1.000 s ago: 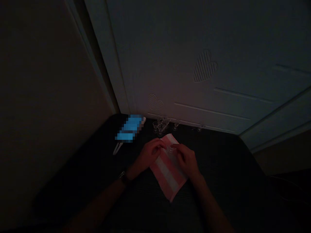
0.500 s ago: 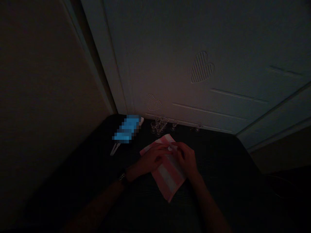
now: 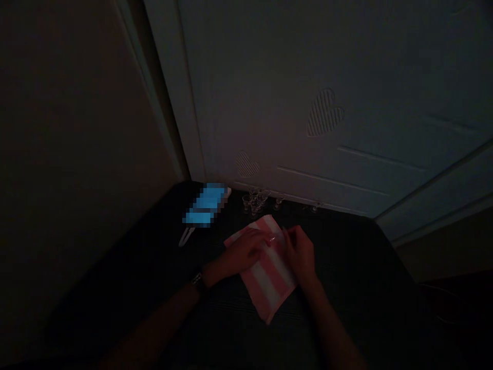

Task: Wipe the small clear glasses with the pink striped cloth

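Observation:
A pink-and-white striped cloth (image 3: pixel 274 275) lies slantwise on the dark table. My left hand (image 3: pixel 246 251) rests on its upper left part, fingers closed around a small clear glass (image 3: pixel 272 239) that shows mainly as a glint at the fingertips. Just right of it, my right hand (image 3: pixel 301 252) is over the cloth's right edge with thumb and fingers pinched together. Whatever is in that pinch is too dark to make out. Behind the cloth, several tiny stemmed glasses (image 3: pixel 254 203) stand in a cluster.
A lit phone-like screen (image 3: pixel 206 205), blurred out, is propped on a white stand (image 3: pixel 185 237) at the back left. One more small glass (image 3: pixel 278 202) stands right of the cluster, and another glass piece (image 3: pixel 315 206) lies farther right. A pale panel with heart reliefs (image 3: pixel 325 113) closes off the back.
My right hand has shifted slightly right, away from my left fingertips. The glass shows less, now a thin glint. The whole view has moved a little.

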{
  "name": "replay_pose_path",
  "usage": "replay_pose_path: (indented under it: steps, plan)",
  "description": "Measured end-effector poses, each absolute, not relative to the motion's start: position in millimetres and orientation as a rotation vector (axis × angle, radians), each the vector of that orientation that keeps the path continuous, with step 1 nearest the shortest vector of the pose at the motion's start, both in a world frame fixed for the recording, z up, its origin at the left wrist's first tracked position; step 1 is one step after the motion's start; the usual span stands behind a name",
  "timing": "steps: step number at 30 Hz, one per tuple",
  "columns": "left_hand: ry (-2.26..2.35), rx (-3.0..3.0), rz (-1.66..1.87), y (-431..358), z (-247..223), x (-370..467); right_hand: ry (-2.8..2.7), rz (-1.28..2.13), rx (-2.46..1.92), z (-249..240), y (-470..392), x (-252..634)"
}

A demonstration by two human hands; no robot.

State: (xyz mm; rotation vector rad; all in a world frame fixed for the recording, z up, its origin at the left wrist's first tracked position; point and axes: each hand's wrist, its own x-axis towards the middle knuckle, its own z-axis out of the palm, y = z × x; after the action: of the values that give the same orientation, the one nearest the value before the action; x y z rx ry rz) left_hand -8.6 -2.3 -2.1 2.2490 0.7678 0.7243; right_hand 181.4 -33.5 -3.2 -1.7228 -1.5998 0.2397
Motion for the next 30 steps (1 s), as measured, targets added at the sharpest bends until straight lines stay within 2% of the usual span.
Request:
replay_pose_path:
  steps: [4, 22, 30]
  plan:
    - [0.870, 2.175, 0.757, -1.9, -4.4, -7.5, -1.643, 0.272, -1.704, -3.2, -34.7, 180.4]
    - [0.768, 2.019, 0.761, -6.7, 12.9, -3.0, -1.977, 0.361, -1.604, -3.9, -35.9, 174.6]
    - [0.966, 1.878, 0.836, 4.2, 4.5, -7.8, -2.106, 0.372, -1.464, 4.3, -41.2, 166.9]
